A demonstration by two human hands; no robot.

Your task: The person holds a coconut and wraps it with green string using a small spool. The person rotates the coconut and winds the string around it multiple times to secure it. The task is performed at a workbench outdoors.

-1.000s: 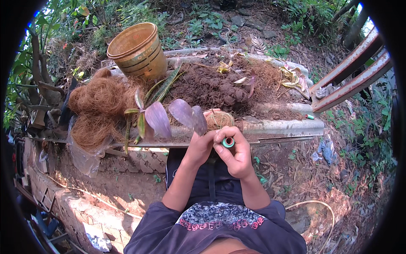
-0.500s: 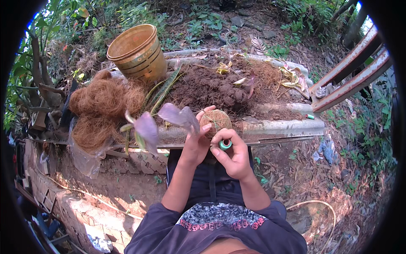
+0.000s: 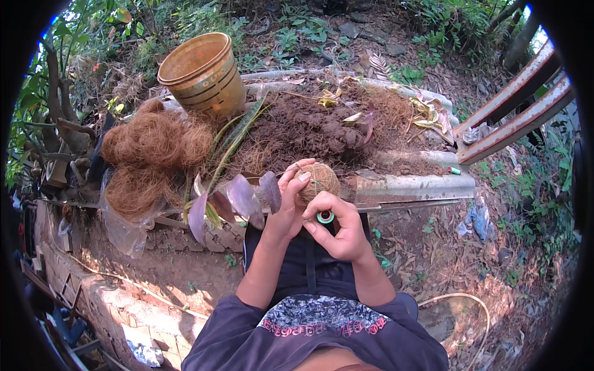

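Note:
A round ball of coconut fibre [image 3: 322, 179] with green thread across it rests in my left hand [image 3: 284, 209], its fingers and thumb curled round the left side. Out to the left of that hand hang the purple leaves [image 3: 243, 199] of a plant; where its stem meets the ball is hidden. My right hand [image 3: 341, 232], just below the ball, is closed round a spool of green thread [image 3: 325, 216], end-on with its dark hole showing. Thumb and forefinger are pinched together near the spool; the thread between them is too fine to make out.
Brown coconut fibre [image 3: 154, 145] is heaped at the left, before a yellowish bucket [image 3: 207, 77]. Dark soil [image 3: 309, 127] lies mid-table with wilted leaves. Another small green spool [image 3: 455, 170] sits at the right edge of the corrugated sheet [image 3: 414, 187]. Rusty metal beams [image 3: 513, 117] rise at right.
The ball has shifted slightly right, and the purple leaves have swung lower and spread. My right hand has dropped a little toward me with the spool, which is turned slightly.

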